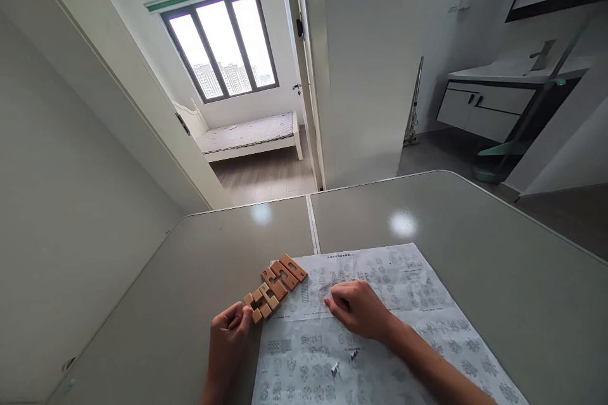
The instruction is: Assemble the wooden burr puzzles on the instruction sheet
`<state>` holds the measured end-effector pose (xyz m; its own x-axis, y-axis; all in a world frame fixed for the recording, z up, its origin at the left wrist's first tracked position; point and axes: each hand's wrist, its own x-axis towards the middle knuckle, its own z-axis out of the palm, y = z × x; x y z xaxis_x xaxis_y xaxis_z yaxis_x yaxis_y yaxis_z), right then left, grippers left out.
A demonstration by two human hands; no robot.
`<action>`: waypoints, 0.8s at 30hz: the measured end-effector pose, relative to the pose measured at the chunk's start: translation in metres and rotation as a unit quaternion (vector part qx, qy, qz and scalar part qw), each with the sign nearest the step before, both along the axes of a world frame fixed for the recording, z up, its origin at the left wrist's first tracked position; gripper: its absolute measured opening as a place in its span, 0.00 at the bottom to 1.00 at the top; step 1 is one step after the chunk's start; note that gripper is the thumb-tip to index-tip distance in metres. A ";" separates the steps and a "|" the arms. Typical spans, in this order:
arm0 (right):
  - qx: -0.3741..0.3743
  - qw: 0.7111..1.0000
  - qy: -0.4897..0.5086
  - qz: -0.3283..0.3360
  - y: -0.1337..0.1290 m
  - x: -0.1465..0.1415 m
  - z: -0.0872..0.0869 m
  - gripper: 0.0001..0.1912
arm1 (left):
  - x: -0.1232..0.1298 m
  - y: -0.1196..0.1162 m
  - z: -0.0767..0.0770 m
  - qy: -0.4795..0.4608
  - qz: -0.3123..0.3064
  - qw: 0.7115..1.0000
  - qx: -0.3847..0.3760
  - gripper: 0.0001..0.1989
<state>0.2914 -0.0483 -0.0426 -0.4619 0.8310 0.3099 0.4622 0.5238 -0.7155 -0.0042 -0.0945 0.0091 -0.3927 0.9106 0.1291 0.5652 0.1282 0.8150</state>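
Table underneath, smooth, with a seam beyond the work. Printed sheet on it, creased, could slide or snag. Right hand loosely fisted on the sheet, nothing visible in it, forearm covering part of the print. Left hand curled, thumb to forefinger, at the row's near end; can't tell if it pinches the end piece or only touches. Notched wooden pieces lie in a slanted row across the sheet's left edge. Likely light, stiff, not fragile; grip by long outer sides, clear of notches. Two small scraps nearer the body, out of the way.
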 end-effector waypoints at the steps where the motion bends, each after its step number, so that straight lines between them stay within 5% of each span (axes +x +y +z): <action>1: -0.005 1.000 0.006 0.001 0.000 0.000 -0.001 0.23 | 0.000 0.000 0.000 0.001 0.003 1.000 0.000 0.22; 11: -0.162 0.972 0.170 -0.002 0.010 0.009 0.000 0.28 | 0.003 -0.003 -0.003 -0.030 0.063 0.997 0.029 0.19; 24: -0.175 0.964 0.200 -0.022 0.011 0.012 0.002 0.30 | -0.001 -0.003 -0.006 -0.033 0.047 0.997 0.051 0.19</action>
